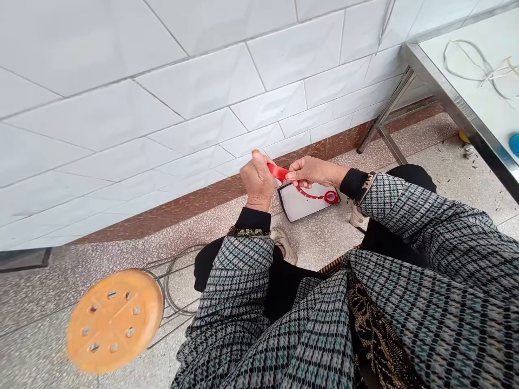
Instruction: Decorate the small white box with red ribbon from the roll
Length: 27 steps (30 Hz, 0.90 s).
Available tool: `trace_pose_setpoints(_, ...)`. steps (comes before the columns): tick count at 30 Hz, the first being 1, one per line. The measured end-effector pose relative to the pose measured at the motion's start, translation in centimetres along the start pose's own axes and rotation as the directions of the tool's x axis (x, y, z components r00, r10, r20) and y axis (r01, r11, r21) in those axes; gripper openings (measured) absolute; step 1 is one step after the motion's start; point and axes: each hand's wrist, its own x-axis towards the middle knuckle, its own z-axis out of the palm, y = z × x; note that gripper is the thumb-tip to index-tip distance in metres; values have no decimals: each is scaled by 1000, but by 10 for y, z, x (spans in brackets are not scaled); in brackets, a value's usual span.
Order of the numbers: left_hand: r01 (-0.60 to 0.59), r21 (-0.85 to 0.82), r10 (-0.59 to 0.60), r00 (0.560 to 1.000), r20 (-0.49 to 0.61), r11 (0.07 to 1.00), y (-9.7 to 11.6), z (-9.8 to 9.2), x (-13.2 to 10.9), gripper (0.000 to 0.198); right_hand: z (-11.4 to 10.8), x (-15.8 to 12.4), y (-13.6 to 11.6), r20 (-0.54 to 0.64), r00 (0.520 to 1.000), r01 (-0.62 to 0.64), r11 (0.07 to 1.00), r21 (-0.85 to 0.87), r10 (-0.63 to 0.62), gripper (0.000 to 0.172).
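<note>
left to right (clock read from the middle of the view, twelve at the top):

- panel [24, 259], dark-edged, just below nine, low against the wall.
- floor [36, 308], pale speckled stone, along the lower part.
- stool [115, 321], orange, round, ring of eight holes, at eight.
- wall [219, 81], white tile, grey joints, from nine past twelve.
- skirting [150, 217], brown, at the wall's foot.
- left hand [258, 181], at the middle; fingers curled tight about one end of a red strip [278, 172], thumb up.
- left shoe [284, 244], pale, at five.
- board [298, 208], white, black-edged, on the floor below the hands, near three; bears a red ring [336, 198].
- right hand [310, 172], between two and three; thumb and finger pinching the strip's other part.
- right shoe [359, 219], near four, partly hidden.
- yellow item [463, 136], near two, under the table's edge.
- table [490, 111], white top, metal frame, at two; carries loose cables [491, 73] and a blue item [514, 143], cut off by the view.
</note>
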Motion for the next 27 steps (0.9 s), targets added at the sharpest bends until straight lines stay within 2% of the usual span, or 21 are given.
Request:
trace_pose_setpoints(5,111,-129,-124,988,-90,985,-4,4,0,77,7,2,5,0,1000,19,998,53,-19,37)
trace_pose_setpoints(12,112,-184,-141,977,-157,977,-4,6,0,77,10,2,6,32,999,27,995,97,-30,36)
trace_pose_setpoints(16,152,-239,-192,969,-153,959,0,9,1,79,12,0,3,-4,1000,8,995,95,-8,37)
trace_pose_setpoints(21,221,-302,-273,952,-140,927,2,14,3,79,12,3,7,-17,999,43,995,89,-41,34)
trace_pose_setpoints(27,315,-422,-376,924,-68,850,-7,20,3,76,14,5,14,-19,995,101,991,87,-100,32)
